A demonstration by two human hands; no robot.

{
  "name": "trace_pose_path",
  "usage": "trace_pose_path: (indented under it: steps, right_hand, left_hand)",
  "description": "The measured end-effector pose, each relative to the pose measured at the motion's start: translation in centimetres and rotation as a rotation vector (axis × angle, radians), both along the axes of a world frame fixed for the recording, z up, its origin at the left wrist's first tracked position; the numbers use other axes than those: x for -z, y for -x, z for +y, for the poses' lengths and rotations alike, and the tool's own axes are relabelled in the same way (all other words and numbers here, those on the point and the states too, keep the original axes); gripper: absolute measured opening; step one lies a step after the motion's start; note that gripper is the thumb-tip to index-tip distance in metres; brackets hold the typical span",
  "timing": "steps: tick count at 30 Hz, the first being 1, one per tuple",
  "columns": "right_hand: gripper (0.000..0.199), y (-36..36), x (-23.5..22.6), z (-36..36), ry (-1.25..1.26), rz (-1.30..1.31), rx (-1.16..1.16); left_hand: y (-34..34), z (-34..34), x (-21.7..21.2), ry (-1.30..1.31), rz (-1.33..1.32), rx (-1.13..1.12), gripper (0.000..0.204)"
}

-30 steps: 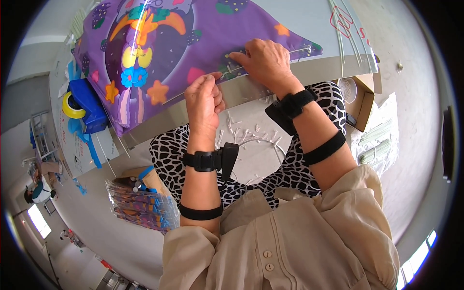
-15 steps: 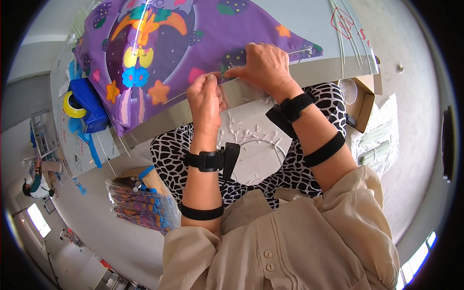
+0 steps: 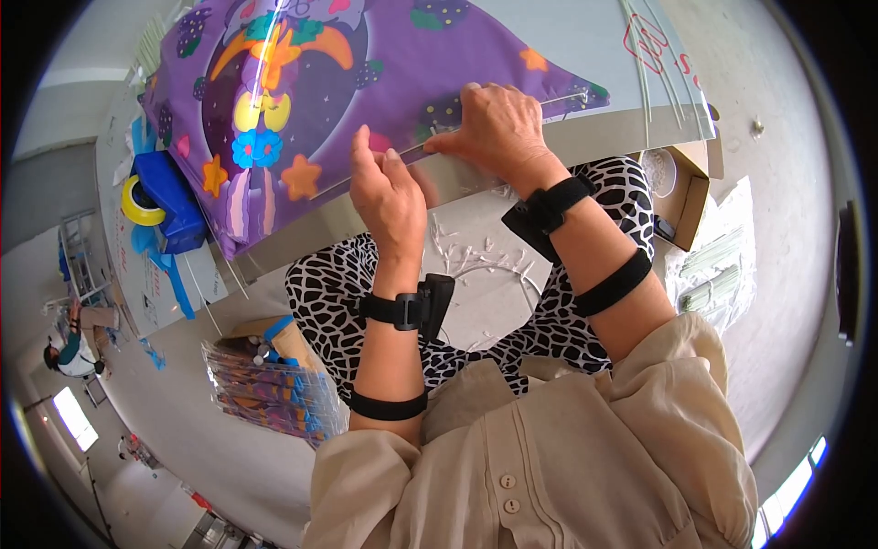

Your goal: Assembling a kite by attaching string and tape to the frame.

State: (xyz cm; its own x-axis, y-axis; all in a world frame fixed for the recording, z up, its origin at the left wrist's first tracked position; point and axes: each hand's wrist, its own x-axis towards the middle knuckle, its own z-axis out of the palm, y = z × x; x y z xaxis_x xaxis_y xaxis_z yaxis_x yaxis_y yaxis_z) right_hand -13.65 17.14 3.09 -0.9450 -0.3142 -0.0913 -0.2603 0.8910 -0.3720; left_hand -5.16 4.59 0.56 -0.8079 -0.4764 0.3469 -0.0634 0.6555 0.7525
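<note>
A purple kite (image 3: 402,55) with a bright cartoon print lies on a grey-white board (image 3: 585,23). At its near edge, my right hand (image 3: 498,128) is closed on the kite's border, thumb along the edge and fingers bent over the fabric. A thin pale rod (image 3: 564,98) runs from beside that hand to the kite's right tip. My left hand (image 3: 391,201) is just left of it by the same edge, its fingers apart and partly blurred, with nothing visible in them.
Left on the board stands a blue tape dispenser (image 3: 183,197) with yellow tape (image 3: 139,201). Thin rods (image 3: 645,64) lie at right. Small white pieces (image 3: 485,256) sit between my knees. A cardboard box (image 3: 686,206), bagged rods (image 3: 709,284) and wrapped packages (image 3: 274,393) are around me. Another person (image 3: 78,352) is far left.
My left hand has let go of the kite's edge, its fingers spreading and the hand shifting slightly right and down. My right hand stays almost in place on the edge.
</note>
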Motion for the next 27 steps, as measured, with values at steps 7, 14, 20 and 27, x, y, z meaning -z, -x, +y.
trace_pose_path:
  steps: [7,14,20,27]
  right_hand:
    - [0.058,0.1,0.6,0.3,0.067,0.04,0.009]
    - [0.042,0.1,0.7,1.1,0.125,0.073,-0.044]
    - [0.015,2.2,2.1,6.7,0.579,-0.036,0.052]
    - [0.016,4.3,2.2,13.9,0.336,0.133,0.293]
  left_hand:
    - [-1.5,0.2,-0.7,0.653,-0.349,0.312,0.051]
    - [-1.8,-1.1,-0.1,0.66,-0.479,0.232,0.07]
    - [-3.1,-3.7,0.0,0.577,-0.461,0.194,0.083]
    - [-3.4,-4.5,0.3,0.477,-0.412,0.279,0.089]
